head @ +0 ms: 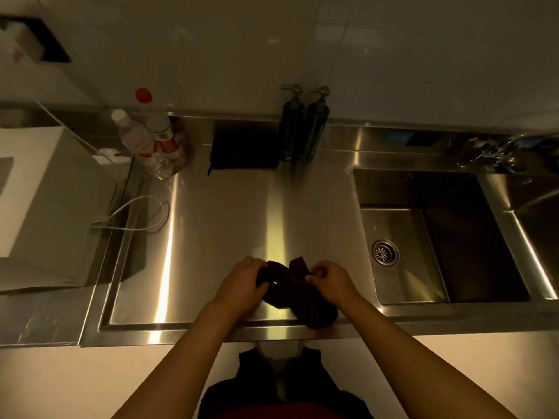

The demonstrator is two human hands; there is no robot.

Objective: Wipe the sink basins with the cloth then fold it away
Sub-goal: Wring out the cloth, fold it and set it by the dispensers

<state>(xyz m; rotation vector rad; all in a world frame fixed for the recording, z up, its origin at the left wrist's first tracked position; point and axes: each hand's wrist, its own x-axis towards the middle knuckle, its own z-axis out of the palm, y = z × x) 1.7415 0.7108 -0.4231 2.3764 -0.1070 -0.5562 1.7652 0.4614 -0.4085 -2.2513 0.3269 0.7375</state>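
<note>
A dark reddish-brown cloth (298,294) lies bunched on the steel drainboard (217,237), near its front edge. My left hand (242,285) grips the cloth's left end. My right hand (329,282) pinches the right end between thumb and fingers. The cloth's lower part trails toward the counter's front lip. To the right sits a steel sink basin (417,189) with a round drain strainer (385,253) in its floor. A second basin (538,213) shows partly at the far right edge.
Two dark pump dispensers (304,128) stand at the back wall. A dark folded cloth (242,146) lies beside them. Plastic bottles (148,137) stand in the back left corner. A white box (51,204) with a cable sits left. A tap (490,152) sits behind the basins.
</note>
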